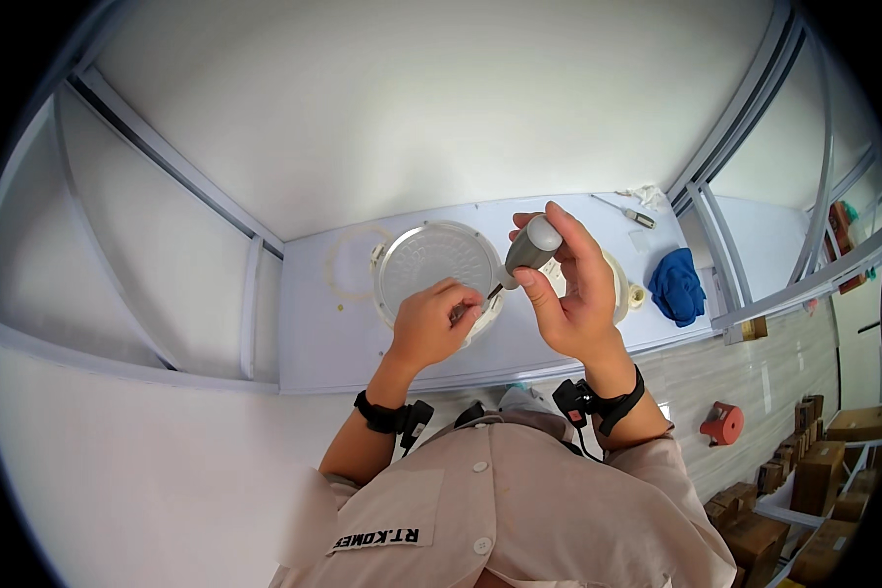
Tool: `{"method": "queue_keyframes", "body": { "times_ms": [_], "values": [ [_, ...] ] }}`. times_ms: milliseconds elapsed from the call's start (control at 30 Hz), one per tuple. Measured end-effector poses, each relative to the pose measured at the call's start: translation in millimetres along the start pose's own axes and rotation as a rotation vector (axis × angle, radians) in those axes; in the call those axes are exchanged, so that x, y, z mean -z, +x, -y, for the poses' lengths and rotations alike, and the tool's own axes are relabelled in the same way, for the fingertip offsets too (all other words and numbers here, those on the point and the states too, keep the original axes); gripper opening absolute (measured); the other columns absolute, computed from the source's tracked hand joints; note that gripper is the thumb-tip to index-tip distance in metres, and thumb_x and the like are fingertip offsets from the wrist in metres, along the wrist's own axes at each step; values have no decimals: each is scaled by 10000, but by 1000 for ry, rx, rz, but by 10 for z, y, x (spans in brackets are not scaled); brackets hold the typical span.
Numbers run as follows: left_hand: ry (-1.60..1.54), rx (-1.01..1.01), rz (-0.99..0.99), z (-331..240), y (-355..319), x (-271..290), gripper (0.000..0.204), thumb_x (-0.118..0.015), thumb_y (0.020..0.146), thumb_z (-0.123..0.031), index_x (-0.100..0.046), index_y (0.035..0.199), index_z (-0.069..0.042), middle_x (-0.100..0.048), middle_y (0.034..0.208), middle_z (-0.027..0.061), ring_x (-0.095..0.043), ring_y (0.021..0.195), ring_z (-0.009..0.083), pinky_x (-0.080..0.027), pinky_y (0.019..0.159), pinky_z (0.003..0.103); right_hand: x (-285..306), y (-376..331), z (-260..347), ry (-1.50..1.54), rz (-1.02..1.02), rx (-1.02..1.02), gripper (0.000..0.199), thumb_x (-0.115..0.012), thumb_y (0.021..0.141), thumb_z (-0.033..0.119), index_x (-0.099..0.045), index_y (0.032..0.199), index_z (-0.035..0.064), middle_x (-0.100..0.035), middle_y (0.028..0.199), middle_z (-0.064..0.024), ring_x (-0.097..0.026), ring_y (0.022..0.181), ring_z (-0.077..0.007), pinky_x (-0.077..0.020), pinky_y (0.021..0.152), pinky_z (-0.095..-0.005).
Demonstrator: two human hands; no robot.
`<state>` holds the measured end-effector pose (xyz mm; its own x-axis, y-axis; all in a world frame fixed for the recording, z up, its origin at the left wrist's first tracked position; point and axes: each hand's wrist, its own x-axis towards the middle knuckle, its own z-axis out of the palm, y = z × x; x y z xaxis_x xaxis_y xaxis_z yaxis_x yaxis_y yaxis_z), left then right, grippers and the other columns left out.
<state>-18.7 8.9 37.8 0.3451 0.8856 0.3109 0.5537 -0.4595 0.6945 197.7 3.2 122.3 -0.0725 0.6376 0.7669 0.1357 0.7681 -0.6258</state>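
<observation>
A screwdriver (pixel 534 247) with a grey handle is in my right hand (pixel 580 294), fingers and thumb around the handle. Its shaft slants down and left toward the edge of a round, grey-centred part with a white rim (pixel 436 263). My left hand (pixel 433 321) is closed in a pinch at that rim, close to the screwdriver's tip. Whatever its fingertips hold is too small to make out. Behind my right hand lies another round cream-white part (pixel 619 284), mostly covered by the hand. A small cream ring-shaped piece (pixel 637 295) sits beside it.
On the pale table (pixel 323 338), a thin cream ring (pixel 335 265) lies at the left. A second screwdriver (pixel 639 218) rests at the back right, near crumpled white material (pixel 647 196). A blue cloth (pixel 677 287) is bunched at the right end. A red stool (pixel 722 423) stands on the floor.
</observation>
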Motion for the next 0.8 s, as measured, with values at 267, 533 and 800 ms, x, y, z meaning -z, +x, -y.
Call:
{"method": "queue_keyframes", "body": {
  "times_ms": [267,533,800],
  "values": [
    [17,18,57,-67,13,62,420,-913,775,-264,-765,1140,-119,-724,1012,4,-641,700,194,-534,653,324,85,-90,-34,-28,-21,-28,620,-763,938,9,-525,1510,-12,-700,1302,-215,-719,1147,-303,-589,941,-383],
    [214,-146,88,12,-14,45,430,-912,786,-245,-807,1197,-176,-706,1070,-26,-715,776,184,-569,704,334,133,-117,-27,-43,-43,-31,613,-750,936,-9,-527,1507,-16,-695,1280,-213,-717,1183,-313,-589,941,-389],
    [159,-181,177,-39,-88,172,328,-855,829,-162,-831,1157,-168,-685,1067,-20,-692,765,183,-549,767,357,116,-141,3,-38,-26,-51,600,-739,952,1,-522,1511,-14,-690,1274,-208,-711,1202,-321,-588,949,-396]
  ]
}}
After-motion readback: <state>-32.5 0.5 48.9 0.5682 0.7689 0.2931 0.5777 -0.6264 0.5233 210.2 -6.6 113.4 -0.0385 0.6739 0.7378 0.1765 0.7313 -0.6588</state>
